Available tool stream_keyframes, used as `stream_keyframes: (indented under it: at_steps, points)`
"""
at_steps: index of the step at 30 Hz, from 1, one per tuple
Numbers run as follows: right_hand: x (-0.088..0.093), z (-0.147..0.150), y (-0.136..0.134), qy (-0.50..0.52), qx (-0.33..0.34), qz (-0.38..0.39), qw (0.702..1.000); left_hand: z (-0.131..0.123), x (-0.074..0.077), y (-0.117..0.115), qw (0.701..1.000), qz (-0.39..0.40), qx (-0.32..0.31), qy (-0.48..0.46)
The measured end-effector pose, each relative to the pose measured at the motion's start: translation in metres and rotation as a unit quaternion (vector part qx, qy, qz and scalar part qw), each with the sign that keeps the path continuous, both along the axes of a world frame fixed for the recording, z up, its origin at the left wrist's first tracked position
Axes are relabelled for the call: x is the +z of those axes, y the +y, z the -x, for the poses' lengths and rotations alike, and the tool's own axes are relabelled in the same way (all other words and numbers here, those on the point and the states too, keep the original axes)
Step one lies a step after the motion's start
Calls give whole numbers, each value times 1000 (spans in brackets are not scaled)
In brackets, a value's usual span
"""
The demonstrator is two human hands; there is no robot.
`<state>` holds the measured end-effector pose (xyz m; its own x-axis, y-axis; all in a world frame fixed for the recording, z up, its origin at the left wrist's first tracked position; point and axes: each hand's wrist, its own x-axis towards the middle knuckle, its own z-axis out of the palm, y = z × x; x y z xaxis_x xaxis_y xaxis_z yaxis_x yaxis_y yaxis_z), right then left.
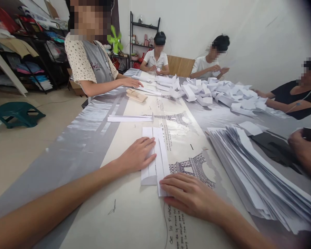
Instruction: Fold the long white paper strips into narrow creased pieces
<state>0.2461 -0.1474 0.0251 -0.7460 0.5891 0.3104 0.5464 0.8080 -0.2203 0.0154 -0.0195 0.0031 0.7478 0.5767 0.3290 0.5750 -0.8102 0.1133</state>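
Here on the cream-and-grey tablecloth with printed towers [93, 221], two narrow strips of folded white paper [148, 177] lie lengthwise, side by side, right in front of the person. The left hand [137, 154] lies palm-down across the left strip, fingers nearly straight and slightly spread, thumb apart and pointing towards the other strip. Down at the near end, the right hand [189, 192] covers the right strip's corner, fingers close together and gently bent; whether its thumb pinches the paper, I cannot tell. Just beyond the pair, a long thin white paper strip [129, 118] lies crosswise. Over to the right sits a thick, fanned stack of white paper sheets [259, 180], and farther up the table spreads a loose heap of folded white paper pieces [209, 91]. At the far left, a co-worker's hand [131, 82] rests on the table.
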Motion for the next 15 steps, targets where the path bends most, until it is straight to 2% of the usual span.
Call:
stream_keyframes:
  at_steps: [5,8,11,15]
  points:
    - [-3,0,-1,14,19,-58,998,-1,-2,1,1000,-2,0,-7]
    - [-5,2,0,39,-1,-60,997,-1,-2,1,1000,2,1,-1]
    - [-6,6,4,72,-23,-39,996,0,-2,2,1000,6,-1,-6]
    - [-7,6,8,91,-51,37,994,1,-3,1,1000,7,-5,-20]
